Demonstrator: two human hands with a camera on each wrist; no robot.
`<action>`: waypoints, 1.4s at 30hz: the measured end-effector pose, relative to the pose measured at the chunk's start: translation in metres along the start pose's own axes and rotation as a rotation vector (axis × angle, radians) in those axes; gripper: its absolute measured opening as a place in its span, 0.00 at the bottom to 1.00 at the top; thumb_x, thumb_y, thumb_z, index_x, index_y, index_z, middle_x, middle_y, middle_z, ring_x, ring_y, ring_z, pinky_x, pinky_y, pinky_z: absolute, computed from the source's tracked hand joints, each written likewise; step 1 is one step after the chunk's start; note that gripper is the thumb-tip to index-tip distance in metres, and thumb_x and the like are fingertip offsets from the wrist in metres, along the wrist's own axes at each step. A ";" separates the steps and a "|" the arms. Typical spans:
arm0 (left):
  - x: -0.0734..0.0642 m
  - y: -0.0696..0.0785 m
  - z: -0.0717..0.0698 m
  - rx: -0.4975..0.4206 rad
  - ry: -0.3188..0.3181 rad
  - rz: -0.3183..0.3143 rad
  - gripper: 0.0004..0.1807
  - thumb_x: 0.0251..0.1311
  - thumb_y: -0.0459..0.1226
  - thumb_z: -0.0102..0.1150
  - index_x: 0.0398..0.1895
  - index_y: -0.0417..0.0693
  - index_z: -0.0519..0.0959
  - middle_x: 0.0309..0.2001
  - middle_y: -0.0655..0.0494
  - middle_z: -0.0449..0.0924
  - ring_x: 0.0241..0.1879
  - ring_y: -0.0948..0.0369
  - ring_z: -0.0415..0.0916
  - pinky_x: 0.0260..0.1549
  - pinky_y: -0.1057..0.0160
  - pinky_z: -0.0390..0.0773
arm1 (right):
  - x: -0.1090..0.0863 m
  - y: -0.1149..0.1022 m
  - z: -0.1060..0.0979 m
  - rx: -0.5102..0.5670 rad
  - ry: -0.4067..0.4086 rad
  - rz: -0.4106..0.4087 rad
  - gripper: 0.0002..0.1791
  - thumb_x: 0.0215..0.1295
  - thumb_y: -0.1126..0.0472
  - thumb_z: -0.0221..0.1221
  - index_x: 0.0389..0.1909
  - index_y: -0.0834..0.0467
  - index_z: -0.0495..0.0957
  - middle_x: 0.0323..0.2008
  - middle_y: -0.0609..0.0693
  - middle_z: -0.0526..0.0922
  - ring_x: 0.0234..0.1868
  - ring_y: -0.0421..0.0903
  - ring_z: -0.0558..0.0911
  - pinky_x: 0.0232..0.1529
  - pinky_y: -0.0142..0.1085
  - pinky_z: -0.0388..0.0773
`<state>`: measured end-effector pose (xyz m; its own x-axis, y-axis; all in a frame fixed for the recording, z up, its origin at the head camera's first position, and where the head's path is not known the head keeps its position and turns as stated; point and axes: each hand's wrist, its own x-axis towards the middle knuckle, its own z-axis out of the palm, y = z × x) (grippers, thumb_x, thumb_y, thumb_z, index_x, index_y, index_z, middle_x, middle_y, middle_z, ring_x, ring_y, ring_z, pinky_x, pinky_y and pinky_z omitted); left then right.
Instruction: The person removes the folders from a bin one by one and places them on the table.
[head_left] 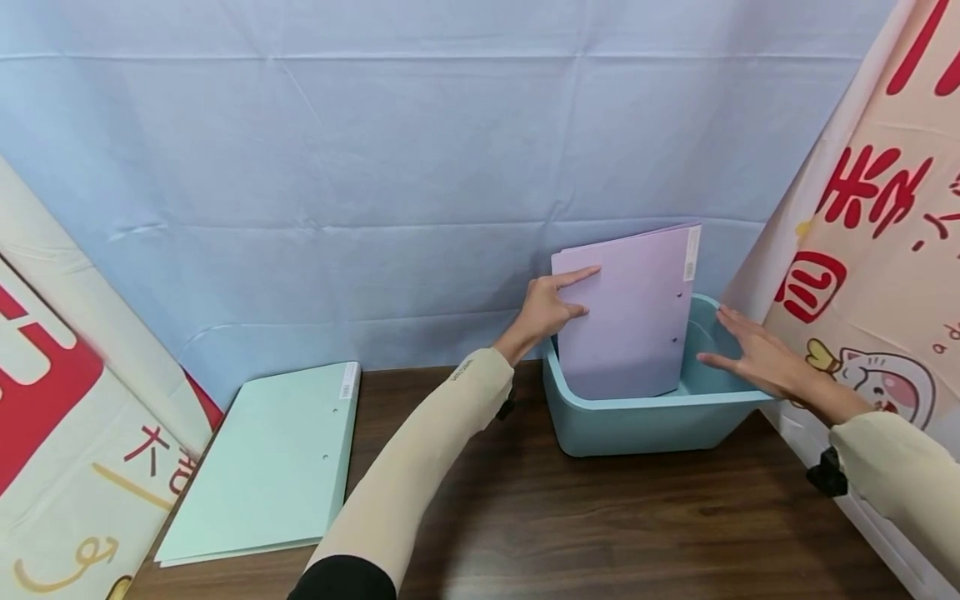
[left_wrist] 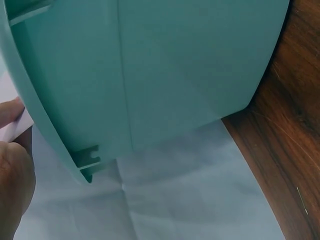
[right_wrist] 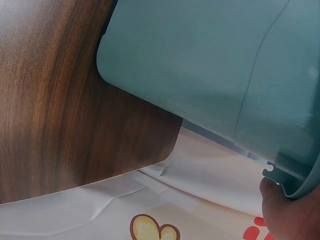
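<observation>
Two lilac folders (head_left: 622,325), one nearly hidden behind the other, lean upright in the left part of a teal plastic bin (head_left: 637,429). My left hand (head_left: 543,308) grips them at the upper left edge, index finger and thumb on the front face. The left wrist view shows those fingers beside the bin wall (left_wrist: 175,65). At the bin's right rim is my right hand (head_left: 765,358), its thumb over the inside. In the right wrist view, a finger of that hand (right_wrist: 282,210) hooks under the rim, so it holds the bin there.
Mint green folders (head_left: 262,458) lie stacked flat at the left of the dark wooden table (head_left: 637,525). A pale blue cloth (head_left: 337,167) hangs behind. Printed cloths border the table on the left (head_left: 45,400) and right (head_left: 885,275).
</observation>
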<state>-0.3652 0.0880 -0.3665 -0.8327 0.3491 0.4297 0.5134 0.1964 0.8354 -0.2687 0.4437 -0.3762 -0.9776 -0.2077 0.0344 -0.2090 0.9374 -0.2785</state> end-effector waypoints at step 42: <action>-0.024 0.045 -0.039 -0.130 0.154 0.176 0.37 0.54 0.22 0.77 0.68 0.55 0.83 0.68 0.58 0.80 0.69 0.65 0.75 0.62 0.66 0.78 | 0.000 0.002 0.001 -0.010 0.000 -0.005 0.59 0.73 0.34 0.56 0.83 0.71 0.39 0.80 0.77 0.44 0.77 0.81 0.50 0.64 0.82 0.53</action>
<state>-0.3301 0.0527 -0.3255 -0.7599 0.2215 0.6111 0.6304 0.0219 0.7760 -0.2694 0.4456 -0.3780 -0.9765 -0.2126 0.0362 -0.2144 0.9392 -0.2683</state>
